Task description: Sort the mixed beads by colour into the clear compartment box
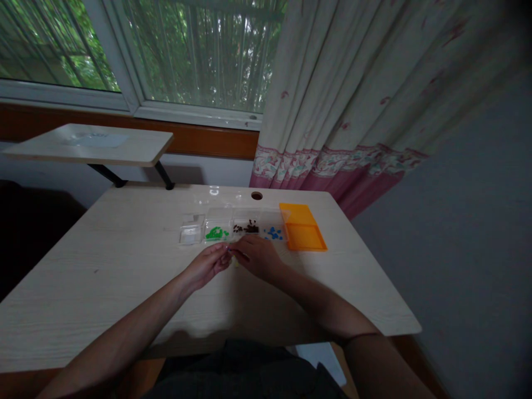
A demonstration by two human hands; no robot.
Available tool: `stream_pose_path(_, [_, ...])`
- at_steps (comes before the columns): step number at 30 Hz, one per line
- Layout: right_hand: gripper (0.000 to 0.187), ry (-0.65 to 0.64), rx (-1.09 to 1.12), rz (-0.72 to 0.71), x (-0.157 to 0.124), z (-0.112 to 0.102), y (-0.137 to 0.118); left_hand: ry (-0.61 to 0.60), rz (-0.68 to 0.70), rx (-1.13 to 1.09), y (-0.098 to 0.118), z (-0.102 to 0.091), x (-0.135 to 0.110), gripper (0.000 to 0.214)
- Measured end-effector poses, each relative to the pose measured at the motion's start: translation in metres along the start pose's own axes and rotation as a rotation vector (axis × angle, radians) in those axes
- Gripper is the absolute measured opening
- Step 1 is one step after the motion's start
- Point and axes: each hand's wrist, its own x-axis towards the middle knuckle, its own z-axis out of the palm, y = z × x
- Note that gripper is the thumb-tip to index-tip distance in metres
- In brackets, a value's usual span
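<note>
My left hand and my right hand meet over the table in front of the clear boxes. The fingertips of both are pinched together around something small, perhaps bluish, too tiny to make out. Just beyond the hands stand clear plastic boxes in a row. One holds green pieces, the middle one dark brown pieces, and the right one blue pieces. A smaller clear box sits at the left end. Below the fingers, a small pale yellowish thing shows beside my right hand.
An orange box with its lid open lies right of the clear boxes. A raised shelf on black legs stands at the back left. The table has a cable hole near its rear edge, by the curtain.
</note>
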Motion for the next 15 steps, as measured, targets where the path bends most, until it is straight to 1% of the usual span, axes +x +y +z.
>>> stream_pose_path(5, [0.016,0.019,-0.045,0.005,0.001,-0.005,-0.003,-0.007,-0.039,-0.035,0.002,0.001,-0.001,0.039])
stream_pose_path(9, [0.011,-0.039,-0.030,0.016,0.002,-0.007,-0.001,-0.026,-0.053,-0.035,0.003,0.003,-0.002,0.034])
stream_pose_path(12, [0.006,-0.071,0.004,0.064,0.006,-0.015,0.006,-0.056,-0.030,-0.017,0.004,0.004,-0.001,0.034])
stream_pose_path(15, [0.007,-0.039,0.058,0.164,0.010,-0.033,0.019,-0.051,0.063,0.031,0.006,0.001,0.001,0.037])
